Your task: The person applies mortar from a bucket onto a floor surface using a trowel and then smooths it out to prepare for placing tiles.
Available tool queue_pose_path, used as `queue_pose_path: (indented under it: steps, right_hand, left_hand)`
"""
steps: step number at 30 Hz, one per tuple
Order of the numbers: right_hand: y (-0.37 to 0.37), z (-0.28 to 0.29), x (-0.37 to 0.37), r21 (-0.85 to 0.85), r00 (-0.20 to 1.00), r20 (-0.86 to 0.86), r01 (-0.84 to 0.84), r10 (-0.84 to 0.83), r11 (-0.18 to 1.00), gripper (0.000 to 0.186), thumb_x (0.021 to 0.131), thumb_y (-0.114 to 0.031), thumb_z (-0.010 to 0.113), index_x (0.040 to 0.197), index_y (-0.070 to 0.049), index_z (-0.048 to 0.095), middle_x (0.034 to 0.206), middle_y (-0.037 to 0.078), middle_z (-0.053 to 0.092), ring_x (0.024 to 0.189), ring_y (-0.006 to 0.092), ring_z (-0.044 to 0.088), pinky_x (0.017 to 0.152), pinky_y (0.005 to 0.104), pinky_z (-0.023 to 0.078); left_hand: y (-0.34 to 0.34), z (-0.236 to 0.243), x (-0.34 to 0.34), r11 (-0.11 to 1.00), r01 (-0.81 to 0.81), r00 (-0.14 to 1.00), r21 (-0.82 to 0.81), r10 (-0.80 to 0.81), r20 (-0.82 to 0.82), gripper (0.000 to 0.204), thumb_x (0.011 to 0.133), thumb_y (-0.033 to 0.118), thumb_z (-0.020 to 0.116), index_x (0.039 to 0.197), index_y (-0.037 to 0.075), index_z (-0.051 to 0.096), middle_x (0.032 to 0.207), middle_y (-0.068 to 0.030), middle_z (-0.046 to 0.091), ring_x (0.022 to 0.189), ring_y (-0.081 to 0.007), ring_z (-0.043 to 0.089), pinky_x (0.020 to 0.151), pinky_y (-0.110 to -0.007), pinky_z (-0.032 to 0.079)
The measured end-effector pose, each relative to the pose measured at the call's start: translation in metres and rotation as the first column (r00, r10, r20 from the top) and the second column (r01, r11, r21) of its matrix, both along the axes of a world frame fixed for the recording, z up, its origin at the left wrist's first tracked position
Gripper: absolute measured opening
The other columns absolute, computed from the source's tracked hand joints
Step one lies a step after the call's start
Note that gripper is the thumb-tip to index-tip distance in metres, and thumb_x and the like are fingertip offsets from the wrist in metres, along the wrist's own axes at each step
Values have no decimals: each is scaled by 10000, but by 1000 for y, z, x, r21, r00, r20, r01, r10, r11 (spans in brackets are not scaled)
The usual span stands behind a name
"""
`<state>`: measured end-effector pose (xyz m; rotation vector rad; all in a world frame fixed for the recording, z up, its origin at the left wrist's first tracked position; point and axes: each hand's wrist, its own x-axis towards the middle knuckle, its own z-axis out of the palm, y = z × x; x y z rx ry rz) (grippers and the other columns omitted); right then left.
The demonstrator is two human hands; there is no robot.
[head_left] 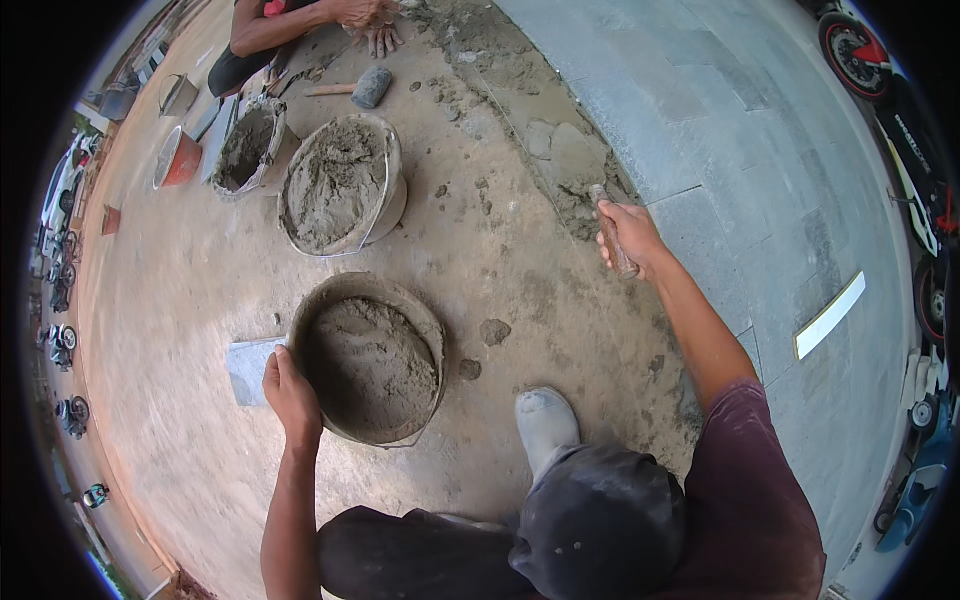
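Observation:
My left hand [292, 395] grips the left rim of a bucket [432, 330] part-filled with wet grey mortar [372, 365]. Out to the right, my right hand [630, 238] is closed round the worn wooden handle of a trowel [601, 196]. The trowel's blade is hard to make out against the mortar strip [570, 190] along the edge of the grey paving [690, 215]. Beside my left hand, a grey tile piece [250, 372] lies partly behind the bucket.
Farther off stand a fuller mortar bucket [340, 185], another bucket [248, 150] and an orange one [178, 158]. A mallet [372, 88] lies near a co-worker's hands [375, 25]. A white strip [830, 315] rests on the paving. Parked motorbikes [858, 55] line the right side.

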<state>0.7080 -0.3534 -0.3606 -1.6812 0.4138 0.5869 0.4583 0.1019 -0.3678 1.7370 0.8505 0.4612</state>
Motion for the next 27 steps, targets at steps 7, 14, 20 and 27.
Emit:
queue_pose_path:
  steps: [7, 14, 20, 27]
  right_hand:
    - [32, -2, 20, -77, 977, -23, -213, 212, 974, 334, 1062, -368, 572, 1053, -34, 574, 708, 53, 600, 473, 148, 571, 413, 319, 475]
    - [-29, 7, 40, -256, 954, -24, -294, 298, 921, 353, 1062, -398, 570, 1021, -48, 590, 698, 53, 594, 475, 144, 577, 410, 319, 469]
    - [-50, 38, -20, -204, 979, -102, -194, 176, 960, 337, 1060, -388, 569, 999, -56, 576, 695, 58, 593, 468, 149, 564, 411, 324, 461]
    - [-6, 23, 18, -286, 928, 35, -347, 372, 893, 360, 1068, -381, 562, 961, -38, 584, 683, 56, 576, 480, 153, 579, 414, 333, 451]
  left_hand:
    - [8, 1, -5, 999, 15, 999, 34, -14, -44, 413, 1126, 299, 451, 901, 4, 632, 798, 39, 558, 765, -57, 437, 694, -264, 390]
    - [2, 6, 0, 999, 25, 999, 28, -24, -37, 409, 1129, 299, 452, 900, 10, 629, 806, 43, 556, 773, -58, 439, 701, -266, 393]
    - [11, 2, -10, 1000, 7, 1000, 29, -6, -24, 404, 1133, 301, 450, 909, 17, 630, 819, 39, 561, 780, -61, 446, 713, -264, 398]
    - [9, 1, -4, 1000, -2, 1000, -18, 2, -10, 393, 1132, 298, 453, 916, 22, 630, 827, 36, 565, 781, -61, 446, 709, -263, 393]
